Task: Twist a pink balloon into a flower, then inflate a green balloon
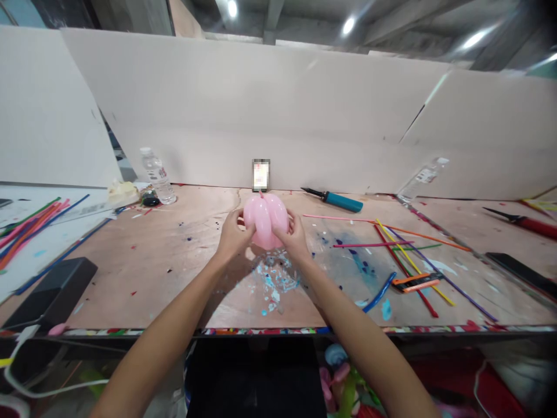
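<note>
Between my two hands is a pink balloon [263, 223], bent into rounded lobes pressed side by side, with a small tip pointing up at its top. My left hand [235, 233] closes on its left side, the thumb on the near face. From the right, my right hand [294, 235] grips it the same way, thumb toward the middle. The fingers behind the balloon are partly hidden. It is held just above the wooden table [183, 278], over scattered light-blue flecks.
A teal hand pump [343, 201] lies behind to the right. Several uninflated long balloons [409, 244] cross near an orange-and-black cutter [416, 283]. A phone-like screen [261, 176] leans on the white partition. Bottles [159, 177] stand at left and lean at right [423, 181].
</note>
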The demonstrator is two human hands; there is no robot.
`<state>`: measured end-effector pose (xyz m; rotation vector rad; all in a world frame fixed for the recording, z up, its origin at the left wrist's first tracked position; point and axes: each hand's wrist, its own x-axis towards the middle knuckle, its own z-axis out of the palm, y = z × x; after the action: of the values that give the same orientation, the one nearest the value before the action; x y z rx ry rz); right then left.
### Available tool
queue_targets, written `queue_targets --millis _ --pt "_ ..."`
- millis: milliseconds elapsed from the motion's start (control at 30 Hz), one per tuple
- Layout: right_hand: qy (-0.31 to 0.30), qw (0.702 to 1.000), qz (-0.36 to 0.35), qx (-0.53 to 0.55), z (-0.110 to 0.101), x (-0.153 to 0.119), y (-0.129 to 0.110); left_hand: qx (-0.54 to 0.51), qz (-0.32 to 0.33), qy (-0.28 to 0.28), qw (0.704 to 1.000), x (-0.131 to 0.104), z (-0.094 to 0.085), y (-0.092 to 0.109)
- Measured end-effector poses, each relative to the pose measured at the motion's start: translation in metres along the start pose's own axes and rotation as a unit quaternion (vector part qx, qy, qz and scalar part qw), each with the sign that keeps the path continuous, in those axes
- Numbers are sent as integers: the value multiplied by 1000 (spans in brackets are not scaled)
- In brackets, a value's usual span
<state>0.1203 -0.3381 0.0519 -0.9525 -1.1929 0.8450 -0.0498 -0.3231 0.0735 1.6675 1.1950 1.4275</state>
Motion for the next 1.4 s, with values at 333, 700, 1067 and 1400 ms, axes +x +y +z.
queue_targets --millis 333,700,1067,1400 --pt "3 925 -257 -279 -11 -6 -12 27 68 -68 995 -1 -9 0" --pt "-2 950 -204 -235 -14 -1 -18 95 53 -107 988 -1 -14 3" --pt "-90 988 -74 -99 -16 -1 -25 -41 122 -148 981 -9 -11 6" --pt "-108 970 -159 -150 -15 -7 -28 -108 -13 -211 971 -4 -12 7"
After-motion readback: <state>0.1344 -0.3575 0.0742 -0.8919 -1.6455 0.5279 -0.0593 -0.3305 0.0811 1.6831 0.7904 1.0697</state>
